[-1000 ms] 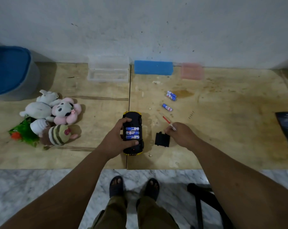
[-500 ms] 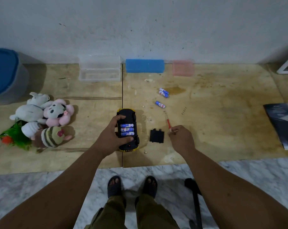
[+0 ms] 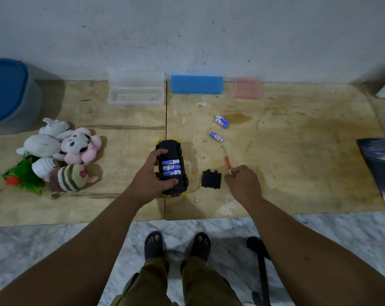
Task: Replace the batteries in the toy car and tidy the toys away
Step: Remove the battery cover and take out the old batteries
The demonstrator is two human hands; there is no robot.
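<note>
This looks like a plain room in a home, set up as a makeshift work spot: a low plywood tabletop [image 3: 120, 202] made of 2 stained boards is pushed against a scuffed white plaster wall [image 3: 187, 29], over a grey marble-patterned floor [image 3: 32, 244]. Well to the left of the left hand [image 3: 152, 177] lies a heap of soft toys [image 3: 59, 155]; beyond it stand plastic storage boxes [image 3: 135, 90] against the wall

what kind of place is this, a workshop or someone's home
Probably a home, at a makeshift work surface: bare plywood boards against a scuffed wall, a marble floor below, and a heap of plush toys beside the toy car.
</note>
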